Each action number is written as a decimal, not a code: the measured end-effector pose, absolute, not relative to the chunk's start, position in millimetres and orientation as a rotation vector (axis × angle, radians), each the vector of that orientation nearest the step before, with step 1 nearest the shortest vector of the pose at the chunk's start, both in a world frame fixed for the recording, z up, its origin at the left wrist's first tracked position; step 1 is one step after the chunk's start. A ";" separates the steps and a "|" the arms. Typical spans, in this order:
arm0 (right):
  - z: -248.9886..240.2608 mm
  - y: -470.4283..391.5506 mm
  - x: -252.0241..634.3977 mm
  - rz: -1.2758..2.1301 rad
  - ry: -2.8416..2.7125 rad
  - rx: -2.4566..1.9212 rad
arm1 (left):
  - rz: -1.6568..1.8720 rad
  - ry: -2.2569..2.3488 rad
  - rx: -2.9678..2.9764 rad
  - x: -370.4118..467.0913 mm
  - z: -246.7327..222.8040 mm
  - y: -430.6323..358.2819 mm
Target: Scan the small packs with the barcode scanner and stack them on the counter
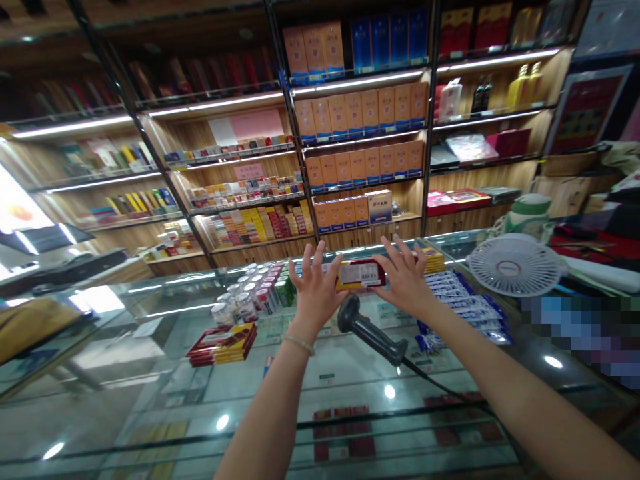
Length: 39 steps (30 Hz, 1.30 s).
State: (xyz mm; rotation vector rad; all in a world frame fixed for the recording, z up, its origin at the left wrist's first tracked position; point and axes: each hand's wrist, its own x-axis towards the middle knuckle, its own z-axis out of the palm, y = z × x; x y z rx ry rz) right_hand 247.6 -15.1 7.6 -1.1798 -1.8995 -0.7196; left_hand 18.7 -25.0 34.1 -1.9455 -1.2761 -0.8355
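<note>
Between my hands is a red-and-yellow packet (pixel 345 275) with a white barcode label turned toward me. My left hand (pixel 317 290), with a beaded bracelet at the wrist, holds its left end, fingertips pointing up. At the right end, my right hand (pixel 406 283) holds it with fingers raised. A black handheld barcode scanner (pixel 375 333) lies on the glass counter (pixel 280 413) just below the packet, its cable running to the right. Left of my left hand, a stack of flat red-and-yellow packets (pixel 225 345) rests on the glass.
Clear-lidded tubs (pixel 245 303) stand in rows behind the stack. Blue-and-white sachets (pixel 463 303) and yellow packs (pixel 433 260) lie to the right. Farther right are a white fan (pixel 517 265) and a green-and-white jug (pixel 529 212). Lit shelves with orange boxes (pixel 360 110) line the wall.
</note>
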 end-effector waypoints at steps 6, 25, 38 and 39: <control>3.9 -15.8 244.8 -0.706 -1.926 -1.161 | -0.790 -1.265 -1.968 15.1 31.0 -24.4; 0.0 -65.5 202.8 -0.506 -2.075 -1.515 | -0.977 -1.479 -1.949 -5.8 24.9 -16.7; -23.1 -101.2 165.7 -0.367 -2.152 -1.742 | -1.012 -1.512 -1.941 -9.3 17.1 -12.3; -23.9 -100.6 164.7 -0.353 -2.140 -1.759 | -1.012 -1.519 -1.942 -9.4 17.3 -12.6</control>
